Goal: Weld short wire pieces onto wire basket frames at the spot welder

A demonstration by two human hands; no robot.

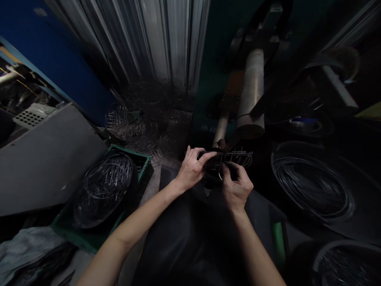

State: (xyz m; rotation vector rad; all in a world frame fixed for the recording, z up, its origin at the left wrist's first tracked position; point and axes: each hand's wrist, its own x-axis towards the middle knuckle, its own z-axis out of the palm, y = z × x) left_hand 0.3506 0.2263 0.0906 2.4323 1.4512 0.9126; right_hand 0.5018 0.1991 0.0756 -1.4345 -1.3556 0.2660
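My left hand (192,169) and my right hand (236,186) both grip a flat wire grille (238,157), held level in front of a dark machine. Left fingers pinch its near-left rim from above. The right hand holds its underside with thumb raised against the wire ring. Just behind the grille stands a pale metal cylinder (251,93) of the machine, tilted slightly.
A green crate (139,155) at left holds stacked wire grilles (105,180). More wire grilles (133,119) are piled against the corrugated wall. Coils of dark wire (311,182) lie at right, another coil (347,262) at bottom right. A grey panel (44,159) leans at left.
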